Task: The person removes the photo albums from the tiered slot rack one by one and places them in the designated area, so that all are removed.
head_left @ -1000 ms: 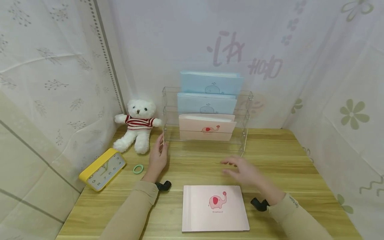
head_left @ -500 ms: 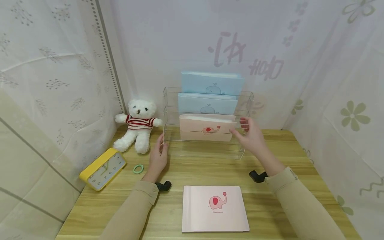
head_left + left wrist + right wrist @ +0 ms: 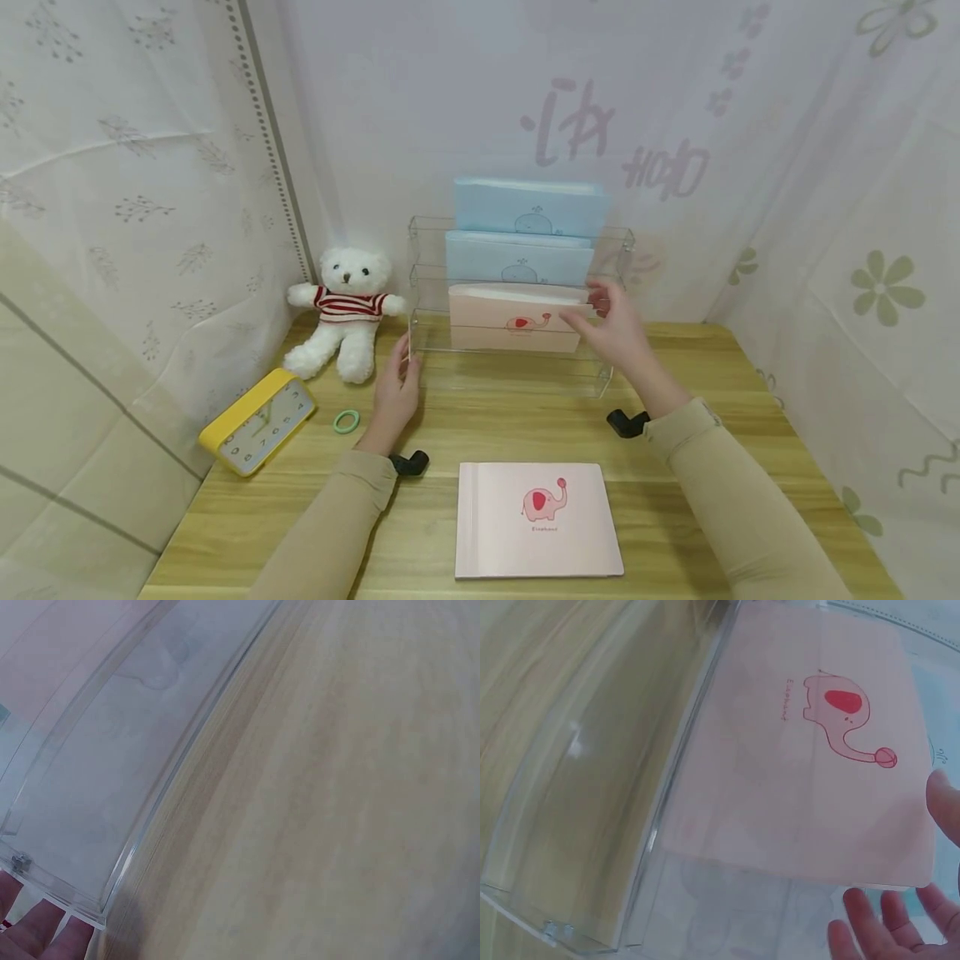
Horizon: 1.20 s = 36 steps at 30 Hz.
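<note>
A clear tiered rack (image 3: 517, 383) stands at the back of the table. My left hand (image 3: 395, 392) holds its left side edge, with fingertips (image 3: 45, 922) against the outside of the side panel in the left wrist view. A pink elephant album (image 3: 480, 321) leans in the front tier; two pale blue whale albums, an upper one (image 3: 487, 207) and a lower one (image 3: 480, 258), stand behind it. My right hand (image 3: 618, 329) is at the pink album's right edge, thumb in front, fingers loosely spread beside the edge in the right wrist view.
A second pink elephant album (image 3: 495, 533) lies flat near the table's front. To the left are a white teddy bear (image 3: 348, 308) in a striped shirt, a yellow clock (image 3: 258, 425) and a green ring (image 3: 346, 414). Printed curtains (image 3: 450, 100) enclose the table.
My right hand has risen from above the table to the rack, then moved left to the pink album's edge. My left hand stays on the rack's left side.
</note>
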### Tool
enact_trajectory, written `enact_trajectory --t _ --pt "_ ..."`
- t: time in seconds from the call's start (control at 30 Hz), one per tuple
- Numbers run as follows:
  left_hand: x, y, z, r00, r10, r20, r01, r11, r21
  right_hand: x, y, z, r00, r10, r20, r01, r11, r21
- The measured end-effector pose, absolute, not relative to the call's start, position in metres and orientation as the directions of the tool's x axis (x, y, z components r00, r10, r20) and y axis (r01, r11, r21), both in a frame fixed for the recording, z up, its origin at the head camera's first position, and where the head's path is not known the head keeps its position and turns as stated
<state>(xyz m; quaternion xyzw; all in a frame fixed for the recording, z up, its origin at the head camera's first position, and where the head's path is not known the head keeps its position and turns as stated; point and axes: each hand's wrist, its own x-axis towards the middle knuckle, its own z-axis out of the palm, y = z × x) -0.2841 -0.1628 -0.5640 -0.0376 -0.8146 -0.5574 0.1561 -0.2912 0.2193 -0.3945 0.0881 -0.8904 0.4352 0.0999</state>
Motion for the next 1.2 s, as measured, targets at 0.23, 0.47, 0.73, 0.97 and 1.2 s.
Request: enact_trajectory --t 0.23,0.47,0.73,0.97,1.2 --pt "-0.283 -0.163 -0.562 -0.948 -0.118 0.296 0.231 0.386 0.893 -0.301 0.210 -0.388 -0.933 -0.153 0.325 -0.346 0.625 -0.700" --pt "-0.283 -0.163 -0.563 -0.951 -0.116 0.288 0.225 0.383 0.896 -0.310 0.200 -0.385 -0.904 -0.323 0.281 -0.427 0.721 -0.546" --pt "-0.283 -0.163 -0.563 -0.951 -0.110 0.289 0.230 0.374 0.898 -0.310 0.189 -0.391 -0.865 -0.335 0.375 -0.489 0.735 -0.471" --pt "-0.283 -0.163 -0.563 -0.952 -0.111 0.286 0.228 0.365 0.903 -0.307 0.179 -0.395 -0.838 -0.247 0.487 -0.500 0.705 -0.503" --pt "-0.284 -0.163 -0.564 -0.950 -0.106 0.293 0.238 0.362 0.901 -0.296 0.174 -0.379 -0.737 -0.175 0.652 -0.574 0.672 -0.468"
